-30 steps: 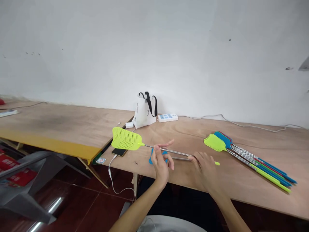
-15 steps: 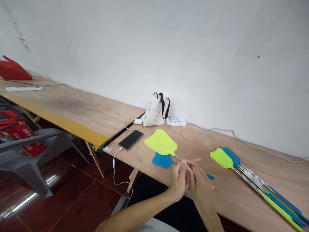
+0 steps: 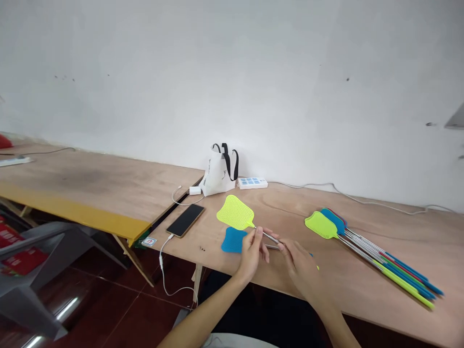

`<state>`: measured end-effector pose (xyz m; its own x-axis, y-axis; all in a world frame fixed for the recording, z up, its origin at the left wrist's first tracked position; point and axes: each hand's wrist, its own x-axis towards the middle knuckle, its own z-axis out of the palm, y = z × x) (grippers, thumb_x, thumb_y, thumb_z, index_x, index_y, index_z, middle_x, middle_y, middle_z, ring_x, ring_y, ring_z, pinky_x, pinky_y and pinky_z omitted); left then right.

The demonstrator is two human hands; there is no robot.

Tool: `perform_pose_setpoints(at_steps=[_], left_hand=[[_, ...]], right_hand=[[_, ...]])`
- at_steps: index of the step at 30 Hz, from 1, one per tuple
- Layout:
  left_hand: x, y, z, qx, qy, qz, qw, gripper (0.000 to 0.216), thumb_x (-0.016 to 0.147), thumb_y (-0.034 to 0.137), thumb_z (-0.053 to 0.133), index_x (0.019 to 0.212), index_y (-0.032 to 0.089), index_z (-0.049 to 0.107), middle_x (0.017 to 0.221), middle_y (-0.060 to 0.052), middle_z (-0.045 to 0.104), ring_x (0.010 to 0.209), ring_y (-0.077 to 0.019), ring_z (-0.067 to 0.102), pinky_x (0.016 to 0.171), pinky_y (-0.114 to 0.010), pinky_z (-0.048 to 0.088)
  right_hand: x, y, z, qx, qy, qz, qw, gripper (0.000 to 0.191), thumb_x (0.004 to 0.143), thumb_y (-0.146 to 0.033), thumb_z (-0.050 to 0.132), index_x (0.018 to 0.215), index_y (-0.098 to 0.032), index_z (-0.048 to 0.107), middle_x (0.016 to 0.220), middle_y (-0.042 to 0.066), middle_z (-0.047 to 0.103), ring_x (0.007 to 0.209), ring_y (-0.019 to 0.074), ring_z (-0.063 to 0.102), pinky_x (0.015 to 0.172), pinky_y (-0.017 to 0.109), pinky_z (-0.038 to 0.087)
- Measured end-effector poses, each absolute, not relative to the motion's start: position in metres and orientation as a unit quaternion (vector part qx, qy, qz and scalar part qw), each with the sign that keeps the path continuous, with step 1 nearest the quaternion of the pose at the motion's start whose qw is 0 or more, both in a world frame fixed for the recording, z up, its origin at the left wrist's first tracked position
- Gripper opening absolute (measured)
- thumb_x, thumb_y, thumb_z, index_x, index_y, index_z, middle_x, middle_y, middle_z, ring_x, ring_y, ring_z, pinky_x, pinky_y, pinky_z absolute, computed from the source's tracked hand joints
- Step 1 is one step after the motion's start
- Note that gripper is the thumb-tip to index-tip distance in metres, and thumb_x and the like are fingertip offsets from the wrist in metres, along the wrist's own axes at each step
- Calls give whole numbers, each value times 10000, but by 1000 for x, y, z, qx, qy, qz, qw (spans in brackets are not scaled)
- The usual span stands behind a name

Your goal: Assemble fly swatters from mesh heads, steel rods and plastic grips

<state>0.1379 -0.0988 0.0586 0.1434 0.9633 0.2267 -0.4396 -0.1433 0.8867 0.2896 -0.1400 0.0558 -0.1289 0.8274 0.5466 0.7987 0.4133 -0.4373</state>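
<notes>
A yellow fly swatter is held over the table, its mesh head pointing left and away from me. My left hand pinches its metal rod just below the head. Farther down the same rod, my right hand is closed around it, covering most of the handle. A blue fly swatter lies on the tabletop beneath, its rod passing under my hands and partly hidden by them.
To the right lies a bundle of several fly swatters. A phone on a charging cable, a white bag and a power strip occupy the table. A grey chair stands at left.
My hands have drawn apart along the yellow fly swatter's rod, baring metal between them. Its head is tilted differently. The camera view has turned somewhat to the right.
</notes>
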Motion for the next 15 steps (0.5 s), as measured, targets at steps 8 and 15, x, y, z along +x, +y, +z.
perform_pose_setpoints(at_steps=[8,15], left_hand=[[147,-115,46,446,284,615,585,523,924,655,569,876,144,667,1069,-142,757,390,-55,516,360,-199,400],[150,-117,40,438,286,614,592,502,905,650,604,881,154,678,1079,-159,757,481,-116,613,338,-207,410]], right_hand=[[286,-139,56,-509,-780,48,360,317,1055,-310,363,1111,-280,674,1010,57,752,921,235,717,754,361,580],[281,-139,52,-502,-780,25,372,310,1056,-299,372,1081,-259,679,1039,74,761,910,228,728,735,335,578]])
